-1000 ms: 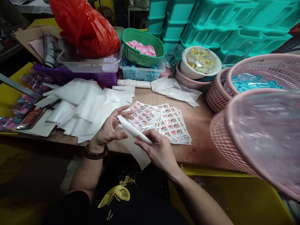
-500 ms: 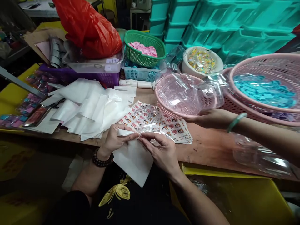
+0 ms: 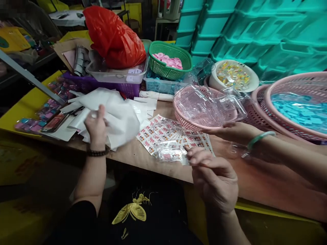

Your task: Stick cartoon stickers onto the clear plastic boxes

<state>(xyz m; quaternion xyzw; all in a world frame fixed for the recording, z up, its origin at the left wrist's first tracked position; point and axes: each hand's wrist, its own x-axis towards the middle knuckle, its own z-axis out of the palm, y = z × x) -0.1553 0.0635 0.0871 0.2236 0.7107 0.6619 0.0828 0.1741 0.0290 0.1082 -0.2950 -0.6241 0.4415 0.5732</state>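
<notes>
My left hand point(image 3: 96, 126), with a dark bead bracelet, is over the pile of white sheets point(image 3: 92, 97) at the left. Its fingers are curled at the edge of a blurred white sheet point(image 3: 124, 124). My right hand point(image 3: 216, 178) is raised over the table's front edge, thumb and fingers pinched together; whatever is between them is too small to make out. Just left of those fingertips, a clear plastic case point(image 3: 170, 151) lies on printed sticker sheets point(image 3: 150, 134) with small cartoon figures.
Another person's hand point(image 3: 235, 131), wearing a green bangle, reaches in from the right to a pink basket point(image 3: 178, 117) of clear plastic cases. Behind stand a green basket point(image 3: 170, 73) of pink pieces, a white bowl point(image 3: 213, 80), a red bag point(image 3: 114, 41) and stacked teal bins point(image 3: 230, 30).
My hands have moved apart: the left went left with the white sheet to the pile, the right went right and up. The clear case now lies uncovered on the sticker sheets.
</notes>
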